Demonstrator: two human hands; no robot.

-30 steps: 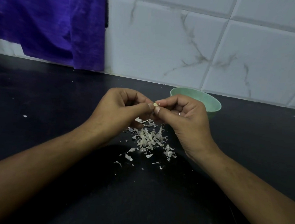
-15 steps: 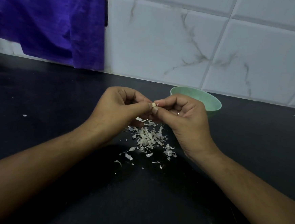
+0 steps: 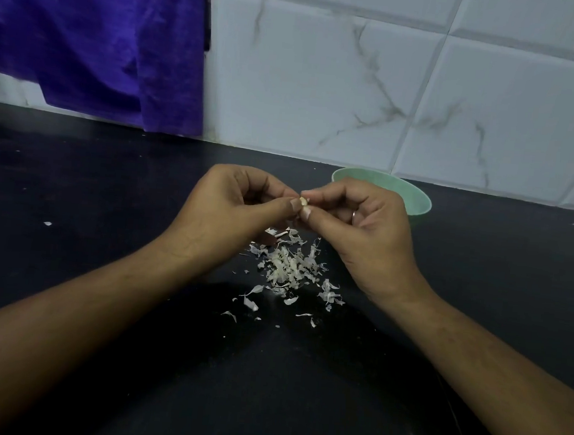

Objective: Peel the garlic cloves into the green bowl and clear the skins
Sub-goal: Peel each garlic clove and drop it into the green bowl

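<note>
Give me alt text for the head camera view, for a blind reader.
The left hand and right hand pinch a garlic clove above a pile of papery skins on a black counter. A green bowl sits behind the right hand; purple cloth hangs at upper left.

Dim and bluish, soft throughout. Darker shadow patch low on the black counter (image 3: 72,217). Bowed toward the edges along the wall tiles (image 3: 323,93).

One left hand (image 3: 224,209), one right hand (image 3: 370,234), one garlic clove (image 3: 303,200), one green bowl (image 3: 417,200), one skin heap (image 3: 288,269)
</note>
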